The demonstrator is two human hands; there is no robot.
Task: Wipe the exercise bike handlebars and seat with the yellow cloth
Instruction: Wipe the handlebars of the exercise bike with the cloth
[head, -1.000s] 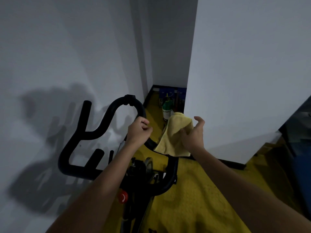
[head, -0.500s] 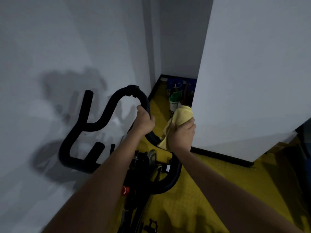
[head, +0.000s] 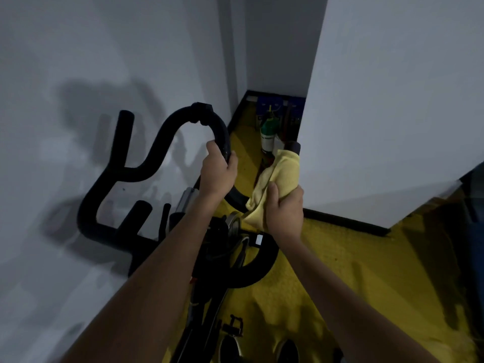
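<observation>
while the left hand (head: pixel 218 170) curls tight round the curved black handlebars (head: pixel 146 163) near the middle of the frame, the right hand (head: pixel 284 210) just to its right grips the yellow cloth (head: pixel 277 176), wrapped round the right-hand bar. the bar's dark tip (head: pixel 292 146) pokes out above the cloth, close to the white wall (head: pixel 392 100). a green and white bottle (head: pixel 267 134) stands on the yellow floor (head: pixel 340 271) in the far corner. the seat is out of view.
</observation>
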